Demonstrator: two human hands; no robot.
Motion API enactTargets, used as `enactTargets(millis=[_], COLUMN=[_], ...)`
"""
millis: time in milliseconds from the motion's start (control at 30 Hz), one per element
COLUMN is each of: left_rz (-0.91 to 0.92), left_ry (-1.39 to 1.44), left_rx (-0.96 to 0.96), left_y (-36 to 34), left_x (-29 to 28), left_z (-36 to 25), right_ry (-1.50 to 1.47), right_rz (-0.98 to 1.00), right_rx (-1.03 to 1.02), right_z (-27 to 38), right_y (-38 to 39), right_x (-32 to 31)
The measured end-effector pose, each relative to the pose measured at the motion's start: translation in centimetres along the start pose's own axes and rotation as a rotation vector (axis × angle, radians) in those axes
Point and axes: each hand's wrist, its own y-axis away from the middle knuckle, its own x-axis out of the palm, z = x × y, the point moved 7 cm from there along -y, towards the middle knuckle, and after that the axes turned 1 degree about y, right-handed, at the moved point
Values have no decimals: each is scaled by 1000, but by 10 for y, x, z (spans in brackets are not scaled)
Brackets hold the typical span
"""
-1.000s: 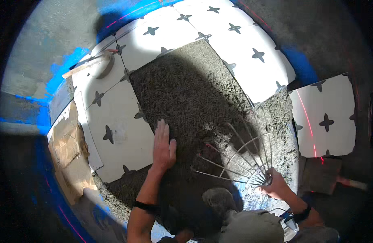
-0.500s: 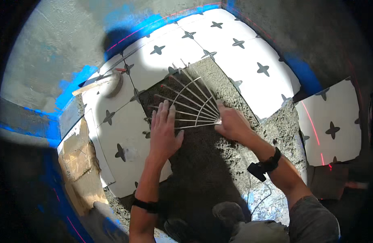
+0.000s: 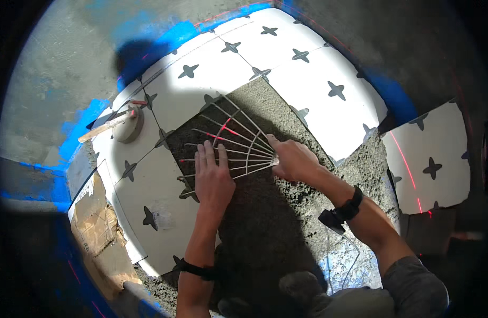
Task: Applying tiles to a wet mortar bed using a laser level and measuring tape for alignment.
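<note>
Head view: thin wire fan rake [image 3: 249,154] is splayed wide, clamped in right hand [image 3: 296,160]; left hand [image 3: 215,183] is held flat over tines [image 3: 260,133].

You have two hands, one left hand [image 3: 215,183] and one right hand [image 3: 298,160], with one wire rake head [image 3: 248,153] at their fingers, counting two curved cross-wires and at least seven tines. Beyond your left fingers, off to the left, lies one mallet [image 3: 128,127]; nearer you than those fingers, one cardboard piece [image 3: 98,222]. Well right of your right fingers sits one separate tile [image 3: 414,185]. Behind your fingers, you wear two dark bands [image 3: 199,270], one per forearm.
</note>
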Motion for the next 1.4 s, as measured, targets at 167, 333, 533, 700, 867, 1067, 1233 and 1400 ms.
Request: enactTargets(millis=[167,333,533,700,867,1067,1233,1400], left_rz=[79,56,-52,-53,40,96,63,141], left_ry=[108,248,138,208,385,442,378,425], left_rx=[152,235,256,223,258,272,280,342], left_y=[-7,16,-35,-69,-27,43,28,61], left_x=[20,-12,2,37,45,8,-7,12], left_z=[-33,-37,-21,-14,-43,-77,-74,-111], right_ry=[-73,-65,-180,49,-110,-250,-258,-336], right_rz=[61,15,-107,-174,-48,-152,-206,-38], right_rx=[122,201,166,175,284,214,178,399], right_z=[-31,-15,-20,-39,-64,-34,-36,-68], right_y=[35,91,44,3,50,154,142,184], right_x=[11,17,-6,0,36,44,35,79])
